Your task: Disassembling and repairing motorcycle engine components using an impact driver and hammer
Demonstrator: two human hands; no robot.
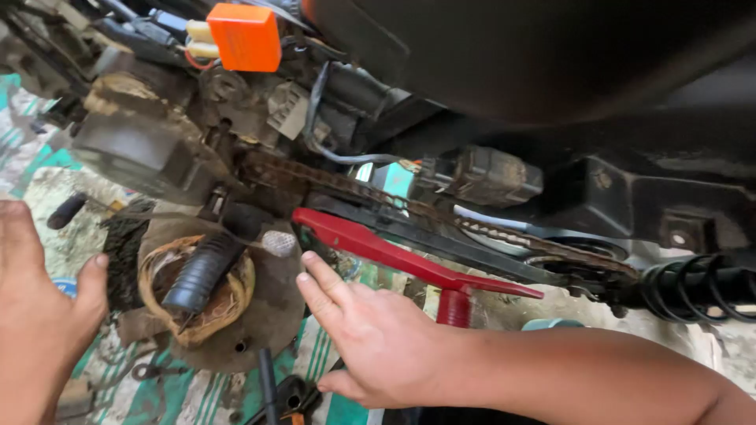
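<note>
One head-worn camera looks steeply down and slightly forward, close in on the underside of a motorbike, its chain running across mid-frame. The left hand enters at the left edge, the right hand from the bottom right. The view is tilted, and the spring is cut off at the right edge.

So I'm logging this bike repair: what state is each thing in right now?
Left hand: open, holding nothing, beside the round cover.
Right hand: open, fingers extended toward the red lever, not gripping.
Drive chain: exposed, rusty, running toward the rear.
Round cover: off, lying flat, copper coil exposed.
Coil spring: mounted, black.
</note>
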